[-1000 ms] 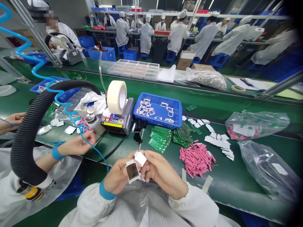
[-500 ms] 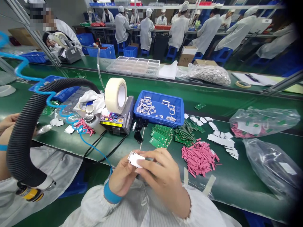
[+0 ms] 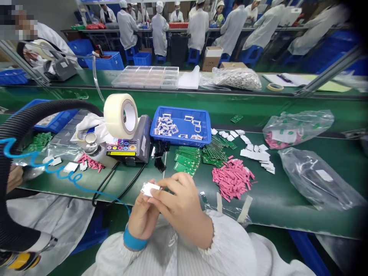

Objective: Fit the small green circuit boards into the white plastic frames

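My left hand (image 3: 142, 214) and my right hand (image 3: 179, 203) are closed together on a small white metal frame part (image 3: 150, 189), held near my chest at the green table's front edge. The right fingers lie over the part and press its top. Just beyond my hands lie stacked green circuit boards (image 3: 186, 157), a heap of pink strips (image 3: 231, 178) and white pads (image 3: 257, 153). A blue tray (image 3: 201, 115) behind them holds several more metal frames.
A tape dispenser (image 3: 129, 143) with a big white roll stands left of the tray. A black corrugated hose (image 3: 11, 126) and blue coiled tube (image 3: 43, 165) hang at left over a co-worker's hand (image 3: 13, 177). Plastic bags (image 3: 319, 178) lie right. Other workers stand beyond.
The part was turned from upright, showing its face, to flat under my right fingers. My view shifted right and down. The co-worker's hand at left drew back.
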The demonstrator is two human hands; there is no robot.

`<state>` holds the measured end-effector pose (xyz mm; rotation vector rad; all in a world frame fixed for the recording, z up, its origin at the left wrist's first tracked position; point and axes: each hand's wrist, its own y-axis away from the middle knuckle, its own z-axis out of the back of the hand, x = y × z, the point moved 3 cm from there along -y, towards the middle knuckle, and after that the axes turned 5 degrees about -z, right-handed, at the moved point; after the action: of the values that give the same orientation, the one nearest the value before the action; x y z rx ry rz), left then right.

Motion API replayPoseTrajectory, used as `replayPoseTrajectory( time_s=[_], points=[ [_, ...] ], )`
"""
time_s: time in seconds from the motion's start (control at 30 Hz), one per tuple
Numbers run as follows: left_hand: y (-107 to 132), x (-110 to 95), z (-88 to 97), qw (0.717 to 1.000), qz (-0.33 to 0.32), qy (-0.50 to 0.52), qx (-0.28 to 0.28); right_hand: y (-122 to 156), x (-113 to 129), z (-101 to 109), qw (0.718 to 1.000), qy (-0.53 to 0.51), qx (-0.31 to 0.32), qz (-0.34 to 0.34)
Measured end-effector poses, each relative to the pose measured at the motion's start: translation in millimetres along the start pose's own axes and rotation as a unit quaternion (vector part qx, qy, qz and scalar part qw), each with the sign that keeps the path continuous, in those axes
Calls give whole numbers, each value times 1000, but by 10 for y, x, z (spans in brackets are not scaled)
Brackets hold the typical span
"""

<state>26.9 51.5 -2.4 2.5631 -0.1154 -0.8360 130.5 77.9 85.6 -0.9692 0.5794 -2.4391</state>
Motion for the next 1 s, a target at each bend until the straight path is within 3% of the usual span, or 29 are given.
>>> replayPoseTrajectory(
  time_s=[0.13,0.27,0.43,0.53,0.6,0.7,0.87,1.0],
  points=[
    [-43,77,-21,993,70,80,-50,38,-113,-179,998,-2,62,2],
    [-70,94,-18,980,149,130,-33,121,-462,-121,986,0,155,-59],
    [-53,36,-11,980,145,134,19,347,-1074,44,963,112,223,-101],
    [-25,26,-57,985,123,103,58,444,-1241,-2,963,105,234,-82],
    [1,16,-88,989,106,73,74,441,-1202,-17,966,99,227,-69],
    [43,-30,-114,994,65,11,88,315,-933,73,977,62,198,-39],
    [86,-119,-143,992,16,-53,114,2,-335,328,990,-23,81,109],
    [108,-153,-148,992,10,-62,112,-90,-186,286,978,30,85,189]
  ],
)
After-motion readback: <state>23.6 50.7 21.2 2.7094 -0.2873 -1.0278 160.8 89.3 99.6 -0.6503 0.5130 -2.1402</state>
